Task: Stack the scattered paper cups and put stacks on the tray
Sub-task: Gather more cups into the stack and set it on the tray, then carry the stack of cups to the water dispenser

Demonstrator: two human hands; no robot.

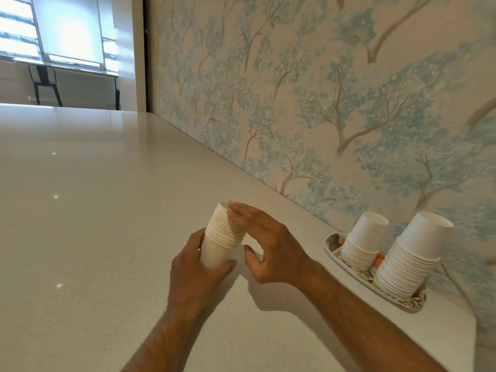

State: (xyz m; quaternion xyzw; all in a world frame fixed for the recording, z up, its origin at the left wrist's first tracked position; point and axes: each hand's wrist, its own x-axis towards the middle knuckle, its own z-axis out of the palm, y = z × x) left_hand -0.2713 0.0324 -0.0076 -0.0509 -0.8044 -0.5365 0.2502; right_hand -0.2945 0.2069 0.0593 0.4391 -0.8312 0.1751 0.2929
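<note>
Big white counter [94, 210] is stretching far and left. Tray [334, 253] is sitting to right, against tree wall, long way running near to far; my right hand is nearer it. Tray is holding two upside-down cup stacks, far stack [362, 242] and near stack [410, 259]. My left hand [196, 267] is gripping new cup stack [221, 237], mouths up. My right hand [264, 242] is resting loose, straight fingers touching its top.

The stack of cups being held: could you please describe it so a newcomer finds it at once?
On the white counter, left of the tray, the left hand grips a tilted cup stack. Unlike the tray's two inverted stacks, it is held off the tray.
</note>
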